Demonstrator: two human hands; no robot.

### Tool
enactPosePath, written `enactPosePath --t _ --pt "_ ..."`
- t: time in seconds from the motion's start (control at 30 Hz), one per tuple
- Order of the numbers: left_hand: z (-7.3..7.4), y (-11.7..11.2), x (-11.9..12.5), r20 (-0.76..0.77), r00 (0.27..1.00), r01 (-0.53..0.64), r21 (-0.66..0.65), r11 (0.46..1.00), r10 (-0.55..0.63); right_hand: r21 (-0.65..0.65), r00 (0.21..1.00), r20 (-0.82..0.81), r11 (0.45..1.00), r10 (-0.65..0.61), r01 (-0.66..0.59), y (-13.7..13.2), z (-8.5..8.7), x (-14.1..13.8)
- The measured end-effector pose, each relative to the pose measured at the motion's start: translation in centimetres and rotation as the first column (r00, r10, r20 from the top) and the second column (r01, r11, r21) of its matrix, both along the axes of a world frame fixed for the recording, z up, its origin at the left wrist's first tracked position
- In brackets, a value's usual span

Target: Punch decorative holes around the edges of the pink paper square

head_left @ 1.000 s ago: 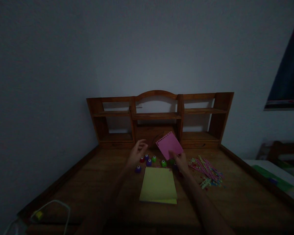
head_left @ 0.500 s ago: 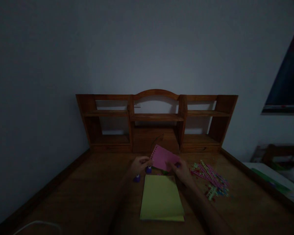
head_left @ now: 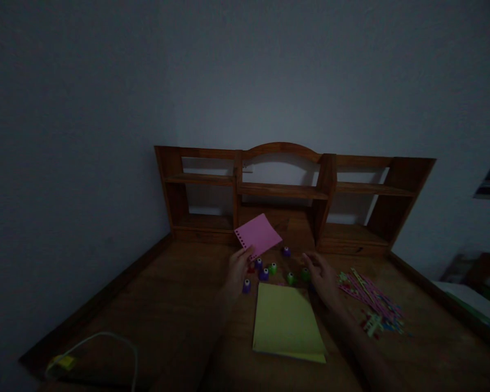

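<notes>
Cord [head_left: 106, 335], pale and bent in a curve, is at the near left, with a small yellow thing [head_left: 65, 362] by it. In the near middle, yellow paper [head_left: 286, 318] lies flat on the brown desk [head_left: 167, 310]. Its near edge shows more than one layer. To the right is a messy pile of sticks [head_left: 369, 296], mostly pink, with tiny bits of many colors around them.

Just past the yellow paper stand little toys, each with a white eye. Some are purple [head_left: 263, 274] and some are green [head_left: 273, 268]. Something red [head_left: 251, 268] peeks out beside the left hand [head_left: 239, 271].

That hand pinches the near corner of a pink sheet [head_left: 259, 235], with its thumb on top. The sheet is held up, tilted, with a row of holes down its left side. The right hand [head_left: 310, 262] is well apart from it, above the green toys on the right. Its fingers are bent and partly open, and they look to hold nothing.

At the far side stands a wooden shelf [head_left: 283, 190], and behind it is a plain wall [head_left: 245, 71].
</notes>
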State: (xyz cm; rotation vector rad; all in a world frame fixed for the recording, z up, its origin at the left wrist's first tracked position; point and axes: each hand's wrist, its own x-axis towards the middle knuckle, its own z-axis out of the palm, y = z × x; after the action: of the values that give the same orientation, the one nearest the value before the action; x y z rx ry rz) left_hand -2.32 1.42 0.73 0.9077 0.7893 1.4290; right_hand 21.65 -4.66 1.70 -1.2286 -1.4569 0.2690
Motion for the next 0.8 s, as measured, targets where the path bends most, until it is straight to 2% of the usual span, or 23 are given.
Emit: enactPosePath --t 0.03,0.1,0.2,0.27,0.33,0.47,0.57,0.67,0.73,0.77,0.8 --pt "-0.2 0.4 -0.3 0.095 0.995 -0.014 -0.04 0.999 0.017 -0.023 0.989 0.146 1.0 0.023 -0.02 0.6 -0.2 0.0" --pt "-0.5 0.8 -0.9 0.171 0.984 -0.028 -0.078 0.997 0.041 -0.077 0.909 0.4 0.993 0.117 -0.093 1.9 -0.4 -0.6" --pt "-0.4 0.6 -1.2 0.228 0.974 0.002 -0.051 0.999 0.01 -0.17 0.753 0.624 0.976 0.211 -0.133 3.2 -0.5 -2.5" --pt "-0.1 0.4 -1.2 0.283 0.959 0.026 -0.033 0.999 -0.015 -0.223 0.685 0.683 0.965 0.254 -0.135 3.8 -0.5 -3.8" --pt "0.1 0.2 -1.1 0.33 0.943 0.046 -0.03 0.999 -0.033 -0.259 0.65 0.707 0.957 0.279 -0.129 4.3 -0.7 -4.7" --pt "0.3 0.2 -1.3 0.356 0.934 0.052 -0.043 0.998 -0.033 -0.279 0.664 0.691 0.952 0.287 -0.122 5.3 -1.6 -5.2" --pt "0.4 0.3 -1.5 0.348 0.938 0.029 -0.052 0.998 -0.009 -0.307 0.728 0.628 0.947 0.276 -0.094 5.7 -2.2 -4.9" --pt "0.6 0.2 -1.6 0.334 0.942 0.009 -0.041 0.999 0.005 -0.24 0.862 0.428 0.954 0.271 -0.181 5.4 -2.4 -4.3" --pt "0.7 0.2 -1.4 0.322 0.947 0.0 -0.029 1.0 0.01 -0.18 0.94 0.125 0.939 0.318 -0.294 4.9 -2.2 -3.8" --pt "0.7 0.2 -1.3 0.316 0.949 -0.005 -0.025 1.0 0.012 -0.159 0.936 -0.073 0.922 0.345 -0.352 4.5 -2.1 -3.6" --pt "0.7 0.2 -1.2 0.311 0.95 -0.005 -0.023 1.0 0.012 -0.148 0.891 -0.275 0.9 0.361 -0.41 4.2 -1.9 -3.4"
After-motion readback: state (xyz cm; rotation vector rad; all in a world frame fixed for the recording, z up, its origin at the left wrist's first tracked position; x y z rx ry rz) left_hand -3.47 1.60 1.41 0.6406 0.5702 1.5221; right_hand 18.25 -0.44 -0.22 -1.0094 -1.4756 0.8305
